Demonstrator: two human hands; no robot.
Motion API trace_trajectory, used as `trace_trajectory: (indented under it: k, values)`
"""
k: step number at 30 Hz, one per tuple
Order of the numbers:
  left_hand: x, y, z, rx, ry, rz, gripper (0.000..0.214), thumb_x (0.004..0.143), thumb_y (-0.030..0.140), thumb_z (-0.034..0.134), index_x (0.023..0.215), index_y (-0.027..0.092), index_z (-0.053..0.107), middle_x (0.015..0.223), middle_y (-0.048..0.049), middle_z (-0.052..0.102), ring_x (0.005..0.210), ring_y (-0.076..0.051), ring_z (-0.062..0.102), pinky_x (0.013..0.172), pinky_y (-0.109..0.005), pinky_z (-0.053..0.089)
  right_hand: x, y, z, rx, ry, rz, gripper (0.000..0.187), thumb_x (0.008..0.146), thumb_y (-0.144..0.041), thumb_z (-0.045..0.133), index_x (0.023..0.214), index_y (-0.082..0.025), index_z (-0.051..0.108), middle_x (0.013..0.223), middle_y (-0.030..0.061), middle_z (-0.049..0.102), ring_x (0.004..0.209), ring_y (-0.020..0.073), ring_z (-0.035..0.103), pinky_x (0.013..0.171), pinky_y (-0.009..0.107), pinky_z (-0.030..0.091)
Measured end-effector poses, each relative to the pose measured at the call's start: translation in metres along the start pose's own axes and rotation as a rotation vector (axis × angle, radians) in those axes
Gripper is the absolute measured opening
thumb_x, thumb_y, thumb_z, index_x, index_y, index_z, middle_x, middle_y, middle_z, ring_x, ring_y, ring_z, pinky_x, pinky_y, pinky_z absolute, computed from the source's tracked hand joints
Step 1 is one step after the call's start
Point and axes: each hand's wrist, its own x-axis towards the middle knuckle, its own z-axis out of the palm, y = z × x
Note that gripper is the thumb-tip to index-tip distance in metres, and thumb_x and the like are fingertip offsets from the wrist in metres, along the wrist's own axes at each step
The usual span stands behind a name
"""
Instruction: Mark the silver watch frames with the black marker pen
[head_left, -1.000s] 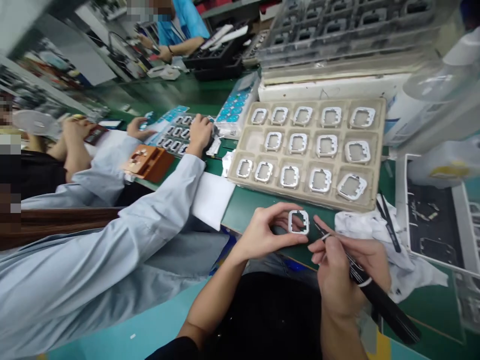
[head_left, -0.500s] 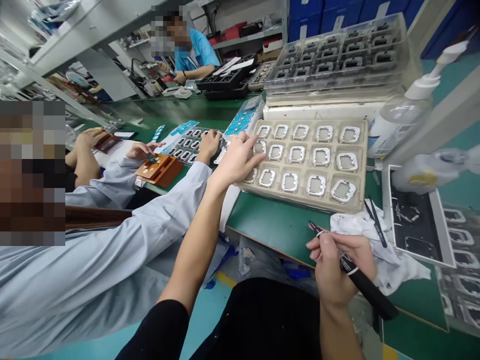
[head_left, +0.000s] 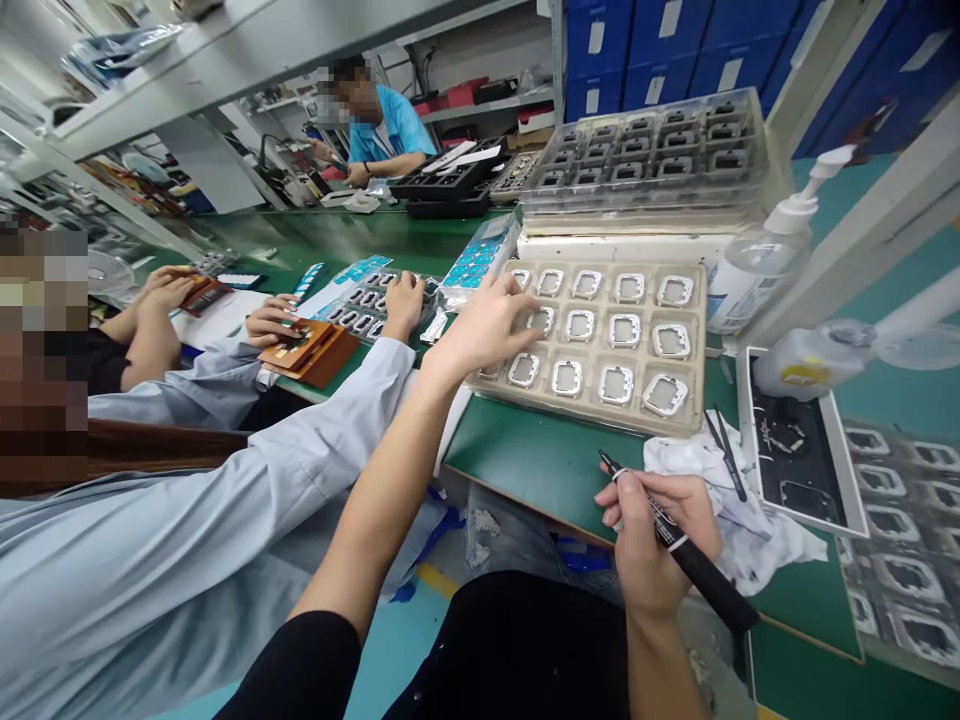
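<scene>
Left hand (head_left: pixel 484 325) rests, fingers spread, on the left end of the beige tray (head_left: pixel 697 405), over its silver frames (head_left: pixel 615 384). Right hand (head_left: pixel 649 540) grips a black pen (head_left: pixel 694 565) above the green bench (head_left: pixel 540 465), beside a white cloth (head_left: pixel 750 520).

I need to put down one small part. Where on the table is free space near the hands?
The bare green mat lies free between the beige tray, the table edge and the right hand with its black pen. It is crowded right of that: crumpled cloth, tweezers. The left hand covers the tray's left pockets.
</scene>
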Motion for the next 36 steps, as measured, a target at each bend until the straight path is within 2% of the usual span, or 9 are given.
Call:
trace_trajectory:
  k: [7, 14, 19, 23, 26, 29, 31, 33, 36]
  values:
    - [0.042, 0.0, -0.017, 0.092, -0.209, 0.055, 0.049, 0.089, 0.037, 0.097, 0.133, 0.016, 0.088, 0.139, -0.019, 0.074, 0.136, -0.042, 0.062, 0.125, -0.055, 0.052, 0.001, 0.002, -0.001, -0.009, 0.01, 0.024, 0.025, 0.103, -0.036, 0.094, 0.099, -0.019, 0.075, 0.077, 0.0019, 0.084, 0.053, 0.0128, 0.07, 0.054, 0.022, 0.058]
    - [0.049, 0.015, -0.025, 0.195, -0.294, 0.129, 0.051, 0.095, 0.028, 0.09, 0.145, 0.017, 0.087, 0.146, -0.0203, 0.076, 0.141, -0.043, 0.062, 0.125, -0.052, 0.048, 0.002, 0.006, -0.001, -0.014, 0.039, 0.029, 0.03, 0.097, -0.038, 0.1, 0.098, -0.018, 0.077, 0.077, 0.0024, 0.083, 0.054, 0.0142, 0.072, 0.053, 0.023, 0.059]
    - [0.05, 0.01, -0.023, 0.151, -0.293, 0.124, 0.054, 0.094, 0.027, 0.09, 0.148, 0.021, 0.089, 0.145, -0.0187, 0.076, 0.141, -0.042, 0.064, 0.125, -0.051, 0.049, 0.004, 0.006, 0.0, 0.0, 0.05, 0.009, 0.03, 0.097, -0.038, 0.1, 0.098, -0.018, 0.077, 0.076, 0.0011, 0.082, 0.052, 0.0125, 0.07, 0.054, 0.023, 0.059]
    - [0.052, -0.001, -0.018, 0.051, -0.274, 0.124, 0.051, 0.091, 0.024, 0.089, 0.142, 0.026, 0.094, 0.136, -0.0147, 0.077, 0.141, -0.041, 0.065, 0.126, -0.051, 0.049, 0.004, 0.007, 0.0, 0.01, 0.05, 0.024, 0.035, 0.092, -0.039, 0.105, 0.098, -0.017, 0.078, 0.076, 0.0004, 0.082, 0.055, 0.0135, 0.072, 0.058, 0.024, 0.062]
    - [0.049, -0.007, -0.016, -0.056, -0.233, 0.113, 0.05, 0.089, 0.024, 0.09, 0.138, 0.024, 0.095, 0.136, -0.0156, 0.077, 0.144, -0.043, 0.065, 0.129, -0.054, 0.051, 0.004, 0.008, -0.001, 0.03, 0.055, 0.043, 0.036, 0.091, -0.039, 0.106, 0.098, -0.018, 0.077, 0.075, -0.0006, 0.081, 0.059, 0.0143, 0.076, 0.063, 0.024, 0.065]
    - [0.036, -0.007, -0.015, -0.257, -0.105, 0.146, 0.047, 0.091, 0.032, 0.095, 0.136, 0.02, 0.092, 0.146, -0.0168, 0.079, 0.149, -0.041, 0.067, 0.134, -0.056, 0.051, 0.004, 0.008, -0.002, 0.034, 0.066, 0.05, 0.038, 0.091, -0.04, 0.107, 0.099, -0.018, 0.077, 0.074, -0.0017, 0.081, 0.06, 0.0143, 0.076, 0.069, 0.027, 0.068]
    - [0.017, 0.001, -0.011, -0.46, -0.001, 0.167, 0.045, 0.096, 0.041, 0.097, 0.136, 0.022, 0.089, 0.149, -0.0156, 0.083, 0.147, -0.038, 0.071, 0.131, -0.054, 0.056, 0.004, 0.006, -0.002, 0.023, 0.064, 0.05, 0.038, 0.09, -0.04, 0.107, 0.099, -0.019, 0.077, 0.075, -0.0019, 0.081, 0.06, 0.0147, 0.076, 0.067, 0.027, 0.067]
    - [-0.011, 0.016, -0.003, -0.692, 0.097, 0.157, 0.05, 0.101, 0.054, 0.096, 0.14, 0.024, 0.086, 0.149, -0.0143, 0.085, 0.14, -0.035, 0.077, 0.12, -0.05, 0.065, 0.004, 0.005, -0.002, 0.012, 0.057, 0.047, 0.037, 0.09, -0.039, 0.106, 0.098, -0.019, 0.077, 0.075, -0.002, 0.08, 0.06, 0.0158, 0.076, 0.066, 0.029, 0.067]
    - [-0.065, 0.051, 0.023, -1.0, 0.201, 0.057, 0.068, 0.096, 0.066, 0.1, 0.146, 0.023, 0.082, 0.151, -0.0155, 0.083, 0.131, -0.033, 0.085, 0.112, -0.045, 0.073, 0.004, 0.002, -0.002, 0.006, 0.059, 0.05, 0.033, 0.096, -0.041, 0.101, 0.098, -0.019, 0.075, 0.074, -0.002, 0.079, 0.056, 0.0167, 0.072, 0.06, 0.032, 0.064]
